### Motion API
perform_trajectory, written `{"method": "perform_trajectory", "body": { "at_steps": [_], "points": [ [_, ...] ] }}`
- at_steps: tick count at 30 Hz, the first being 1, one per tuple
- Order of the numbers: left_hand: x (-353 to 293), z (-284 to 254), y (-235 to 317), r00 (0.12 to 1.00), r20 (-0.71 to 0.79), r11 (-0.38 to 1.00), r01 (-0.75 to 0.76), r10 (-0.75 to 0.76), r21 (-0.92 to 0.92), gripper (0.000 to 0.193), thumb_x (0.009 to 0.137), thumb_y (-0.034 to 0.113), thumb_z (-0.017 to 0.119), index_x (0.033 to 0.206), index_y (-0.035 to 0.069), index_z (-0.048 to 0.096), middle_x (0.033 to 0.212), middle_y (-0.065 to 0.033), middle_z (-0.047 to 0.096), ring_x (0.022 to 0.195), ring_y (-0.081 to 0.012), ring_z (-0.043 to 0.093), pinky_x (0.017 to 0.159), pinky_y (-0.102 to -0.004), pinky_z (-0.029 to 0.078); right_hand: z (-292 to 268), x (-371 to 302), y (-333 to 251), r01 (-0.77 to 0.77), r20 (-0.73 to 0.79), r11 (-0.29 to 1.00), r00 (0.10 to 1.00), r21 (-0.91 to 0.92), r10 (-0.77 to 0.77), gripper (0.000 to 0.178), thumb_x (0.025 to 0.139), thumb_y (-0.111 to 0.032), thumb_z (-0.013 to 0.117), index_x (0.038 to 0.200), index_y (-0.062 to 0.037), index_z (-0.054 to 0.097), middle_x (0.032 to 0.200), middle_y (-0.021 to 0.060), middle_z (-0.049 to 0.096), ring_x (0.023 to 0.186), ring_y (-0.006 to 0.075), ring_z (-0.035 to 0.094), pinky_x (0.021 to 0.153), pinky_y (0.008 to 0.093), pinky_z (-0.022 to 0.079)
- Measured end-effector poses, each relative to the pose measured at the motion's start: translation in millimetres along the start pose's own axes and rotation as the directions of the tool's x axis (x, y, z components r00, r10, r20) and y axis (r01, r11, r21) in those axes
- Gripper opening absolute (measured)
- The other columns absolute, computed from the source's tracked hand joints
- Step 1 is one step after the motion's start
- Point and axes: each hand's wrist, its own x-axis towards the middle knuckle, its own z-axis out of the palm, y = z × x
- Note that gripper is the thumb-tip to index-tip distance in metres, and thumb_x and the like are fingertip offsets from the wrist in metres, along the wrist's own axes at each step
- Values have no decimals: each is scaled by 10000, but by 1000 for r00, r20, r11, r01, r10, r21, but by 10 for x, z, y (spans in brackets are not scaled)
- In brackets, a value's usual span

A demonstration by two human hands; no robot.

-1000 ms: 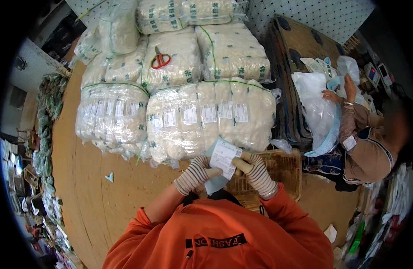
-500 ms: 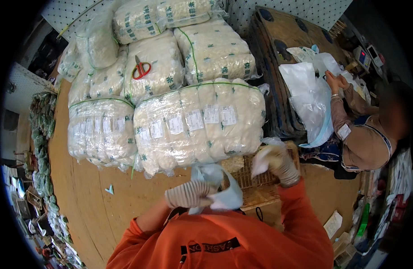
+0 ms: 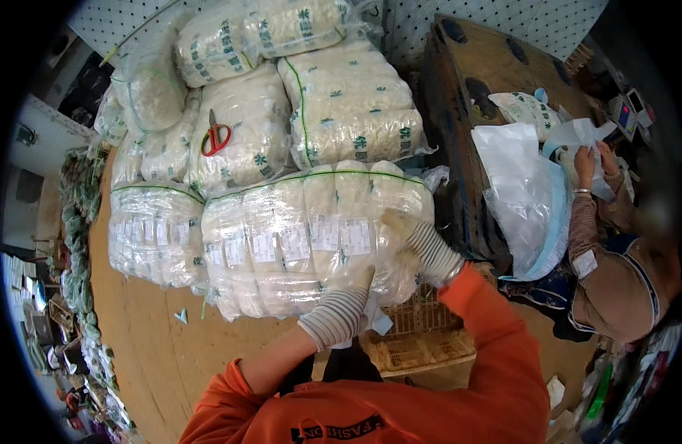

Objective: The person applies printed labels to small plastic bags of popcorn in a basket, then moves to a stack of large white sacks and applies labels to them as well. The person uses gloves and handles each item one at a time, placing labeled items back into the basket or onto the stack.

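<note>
A plastic-wrapped bundle of white packs, tied with green string, lies in front of me, several white labels stuck along its front. My left hand, in a striped glove, is closed against the bundle's lower front edge. A light blue strip sticks out beside it, mostly hidden by the hand. My right hand, gloved the same way, is at the bundle's right end, right of the last label. Motion smears its fingers, and whether it holds anything does not show.
Similar bundles are stacked behind, with red-handled scissors on one. A plastic crate stands below my hands. To the right, a co-worker handles white plastic bags beside a brown stacked platform.
Both hands have moved up to the bundle, the right from above the crate, the left from near my body with the blue strip. The co-worker's hands have shifted right with a bag.
</note>
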Motion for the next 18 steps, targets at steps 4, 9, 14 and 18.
{"method": "perform_trajectory", "body": {
  "at_steps": [4, 9, 14, 18],
  "points": [
    [286, -162, 169, 999, 7, 996, 42, -42, -75, 862, 717, 101, 684, 1399, -54, 179, 1029, -298, 591, 960, -375, 606, 806, -392, 507, -197, 127, 338, 200, 15, 939, 979, -281, -204, 578, 781, -198, 674, 1279, -13, 449, 1146, 193, 596, 991, 356, 616, 840, 376, 507],
    [464, 85, 62, 993, 117, 973, 41, -15, -228, 785, 689, 72, 712, 1347, -55, 304, 1207, -296, 520, 1176, -354, 506, 973, -395, 419, -221, 228, 371, 310, 62, 893, 950, -326, -307, 494, 751, -120, 655, 1214, -11, 517, 1165, 181, 586, 976, 335, 623, 825, 363, 522],
    [446, 168, 28, 999, 35, 921, -11, 27, -390, 769, 683, 61, 707, 1334, -63, 317, 1217, -300, 516, 1164, -363, 516, 976, -387, 419, -272, 189, 451, 401, 133, 803, 914, -440, -383, 564, 692, -71, 651, 1242, -56, 524, 1254, 129, 552, 1069, 288, 597, 860, 346, 524],
    [447, 235, -22, 1000, 10, 936, -8, 12, -351, 786, 682, 62, 706, 1346, -62, 303, 1177, -309, 539, 1139, -365, 536, 938, -381, 451, -235, 197, 445, 521, 189, 725, 849, -451, -493, 496, 682, -50, 628, 1173, -37, 560, 1208, 148, 559, 1061, 314, 577, 856, 363, 512]
  ]
}}
